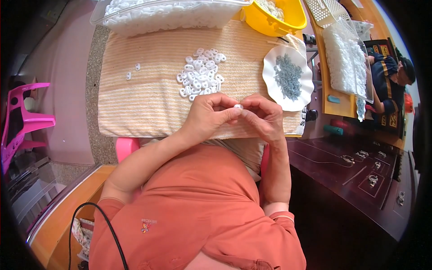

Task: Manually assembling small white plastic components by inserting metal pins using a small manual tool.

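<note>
Close to the near edge of the towel-covered table, my left hand [208, 113] and my right hand [266, 118] meet fingertip to fingertip. Pinched between them is a small white plastic piece [238, 106], mostly covered by the fingers. Just beyond my left hand lies a loose pile of small white oval two-hole pieces [200, 74]. To the right of the pile, a white wavy-rimmed plate [269, 82] holds many tiny grey metal-looking parts [288, 77], too small to make out exactly. Two similar white pieces [133, 72] lie apart on the left.
At the far edge stand a clear bin [171, 22] of white pieces and a yellow basin [270, 28]. On the right, another clear container [346, 58] rests on a wooden table, with a person [389, 81] beside it. A pink plastic chair [29, 119] stands at left.
</note>
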`<state>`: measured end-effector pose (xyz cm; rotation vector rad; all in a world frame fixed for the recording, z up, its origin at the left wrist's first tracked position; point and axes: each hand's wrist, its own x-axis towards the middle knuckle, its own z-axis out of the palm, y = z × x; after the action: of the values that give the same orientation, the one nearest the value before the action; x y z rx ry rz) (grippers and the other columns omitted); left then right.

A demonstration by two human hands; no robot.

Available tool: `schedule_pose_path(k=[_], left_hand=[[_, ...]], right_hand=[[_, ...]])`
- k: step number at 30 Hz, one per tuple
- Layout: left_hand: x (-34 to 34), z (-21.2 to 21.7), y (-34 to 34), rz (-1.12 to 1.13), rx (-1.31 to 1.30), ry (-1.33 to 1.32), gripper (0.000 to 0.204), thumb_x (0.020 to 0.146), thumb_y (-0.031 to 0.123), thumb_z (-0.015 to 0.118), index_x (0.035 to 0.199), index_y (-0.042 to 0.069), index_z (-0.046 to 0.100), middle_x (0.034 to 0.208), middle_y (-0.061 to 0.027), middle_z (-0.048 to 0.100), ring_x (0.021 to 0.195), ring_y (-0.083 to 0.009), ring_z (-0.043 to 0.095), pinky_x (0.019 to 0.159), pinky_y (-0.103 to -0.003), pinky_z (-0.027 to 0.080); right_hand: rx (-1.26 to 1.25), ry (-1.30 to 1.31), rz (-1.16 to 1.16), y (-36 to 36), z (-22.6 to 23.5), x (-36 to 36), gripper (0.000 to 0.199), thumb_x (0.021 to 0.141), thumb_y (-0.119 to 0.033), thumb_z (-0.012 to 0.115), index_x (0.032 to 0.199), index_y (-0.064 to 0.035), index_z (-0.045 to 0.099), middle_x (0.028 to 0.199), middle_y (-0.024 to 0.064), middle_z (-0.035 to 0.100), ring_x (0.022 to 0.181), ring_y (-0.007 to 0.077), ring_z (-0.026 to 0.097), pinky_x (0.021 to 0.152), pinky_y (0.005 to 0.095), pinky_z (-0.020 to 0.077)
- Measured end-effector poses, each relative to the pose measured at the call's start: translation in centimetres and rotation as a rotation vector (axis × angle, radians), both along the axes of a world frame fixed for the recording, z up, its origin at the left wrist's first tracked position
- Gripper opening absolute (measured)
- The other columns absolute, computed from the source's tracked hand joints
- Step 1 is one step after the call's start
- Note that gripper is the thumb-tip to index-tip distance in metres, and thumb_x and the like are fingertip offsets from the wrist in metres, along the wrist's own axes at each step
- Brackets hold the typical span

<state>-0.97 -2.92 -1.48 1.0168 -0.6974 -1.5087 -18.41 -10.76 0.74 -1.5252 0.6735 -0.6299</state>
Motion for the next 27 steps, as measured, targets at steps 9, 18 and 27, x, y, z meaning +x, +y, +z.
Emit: schedule_pose_path(k=[9, 18, 27], left_hand=[[-0.10, -0.16, 0.19, 0.019, -0.017, 0.026, 0.017, 0.089, 0.005, 0.064, 0.103, -0.004, 0.062, 0.091, -0.0063, 0.066, 0.078, -0.0092, 0.063, 0.069, -0.022, 0.055], [-0.27, 0.00, 0.28, 0.040, -0.018, 0.075, 0.016, 0.091, 0.004, 0.061, 0.105, -0.004, 0.060, 0.092, -0.0069, 0.065, 0.081, -0.0098, 0.063, 0.073, -0.023, 0.057], [-0.26, -0.16, 0.43, 0.044, -0.023, 0.104, 0.017, 0.091, 0.004, 0.060, 0.106, -0.005, 0.060, 0.093, -0.0073, 0.065, 0.081, -0.0102, 0.064, 0.072, -0.024, 0.056]], right_hand=[[0.009, 0.027, -0.015, 0.17, -0.06, 0.22, 0.016, 0.083, 0.007, 0.065, 0.099, 0.0057, 0.064, 0.092, 0.0095, 0.064, 0.085, 0.0129, 0.061, 0.074, 0.0237, 0.0476], [0.095, -0.032, -0.063, 0.70, -0.58, 0.44, 0.016, 0.085, 0.005, 0.063, 0.101, 0.0064, 0.064, 0.093, 0.0085, 0.066, 0.084, 0.0121, 0.063, 0.073, 0.0228, 0.0493], [0.233, -0.044, -0.090, 0.91, -0.65, 0.35, 0.016, 0.087, 0.002, 0.062, 0.103, 0.0057, 0.063, 0.089, 0.0084, 0.068, 0.079, 0.0106, 0.063, 0.069, 0.0218, 0.0499]])
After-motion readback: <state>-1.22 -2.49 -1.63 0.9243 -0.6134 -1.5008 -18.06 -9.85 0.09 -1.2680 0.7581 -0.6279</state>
